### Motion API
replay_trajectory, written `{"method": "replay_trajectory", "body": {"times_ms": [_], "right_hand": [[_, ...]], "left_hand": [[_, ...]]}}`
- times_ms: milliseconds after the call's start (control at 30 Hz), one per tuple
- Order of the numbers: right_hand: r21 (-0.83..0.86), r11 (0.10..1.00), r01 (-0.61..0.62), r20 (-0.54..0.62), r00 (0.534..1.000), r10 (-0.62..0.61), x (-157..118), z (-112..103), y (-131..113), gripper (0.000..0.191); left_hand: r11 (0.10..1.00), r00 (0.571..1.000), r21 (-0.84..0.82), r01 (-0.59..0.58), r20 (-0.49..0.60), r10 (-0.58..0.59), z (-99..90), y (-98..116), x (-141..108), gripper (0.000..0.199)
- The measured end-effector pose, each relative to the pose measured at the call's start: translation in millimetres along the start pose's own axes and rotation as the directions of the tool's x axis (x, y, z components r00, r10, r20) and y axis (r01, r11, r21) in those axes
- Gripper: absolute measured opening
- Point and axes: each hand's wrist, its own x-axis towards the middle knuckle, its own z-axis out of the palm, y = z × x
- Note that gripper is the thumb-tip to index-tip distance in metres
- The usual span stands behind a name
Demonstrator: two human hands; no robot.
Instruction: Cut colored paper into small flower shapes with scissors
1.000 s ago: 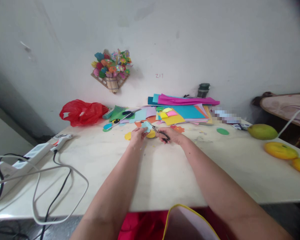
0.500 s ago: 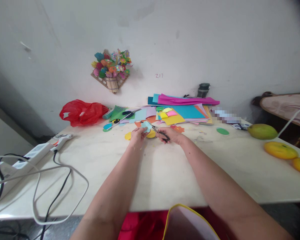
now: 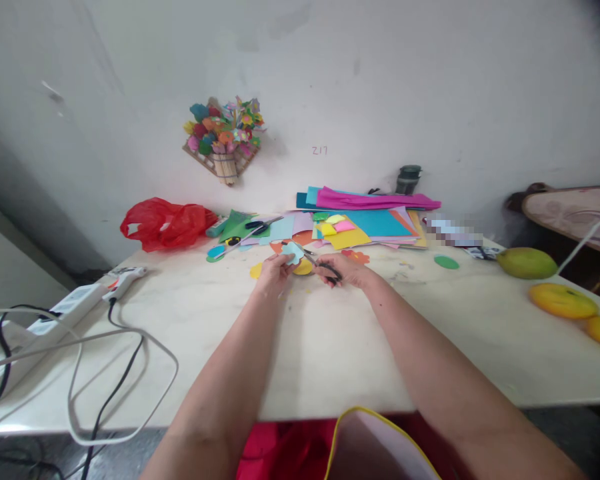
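My left hand (image 3: 276, 269) pinches a light blue paper piece (image 3: 293, 253) with a scalloped edge. Closed around the dark handles of a pair of scissors (image 3: 329, 270), my right hand (image 3: 344, 268) is just to the right of it. The scissor blades point up and left, at the paper's right edge. Under and beside the hands lie yellow paper rounds (image 3: 303, 267). An orange flower-shaped piece (image 3: 357, 257) lies just behind my right hand.
Coloured sheets (image 3: 380, 225) are piled at the back, with other scissors (image 3: 258, 227) to their left. A red plastic bag (image 3: 163, 225) sits at the back left. Power strips and cables (image 3: 125, 285) cover the left side; mangoes (image 3: 563, 301) lie on the right.
The view has shifted very slightly. Both hands stay in nearly the same place, still holding the blue paper and the scissors.
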Motion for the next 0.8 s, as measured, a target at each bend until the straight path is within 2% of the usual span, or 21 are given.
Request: {"method": "replay_trajectory", "body": {"times_ms": [300,600,800], "right_hand": [[0.005,0.999,-0.033,0.003,0.999,0.033,1.6,-0.9,2.1,0.023],[-0.004,0.999,-0.048,0.018,0.999,0.048,-1.7,-1.2,-1.4,0.021],[-0.023,0.999,-0.047,0.023,0.999,0.048,-2.7,-1.5,-1.7,0.020]], "left_hand": [[0.999,0.999,0.021,0.046,-0.019,-0.045,-0.7,3.9,-0.2,0.012],[0.997,0.997,0.041,0.072,0.021,-0.073,-3.8,5.7,0.6,0.015],[0.992,0.993,0.040,0.119,-0.009,-0.119,-5.1,6.9,1.0,0.014]]}}
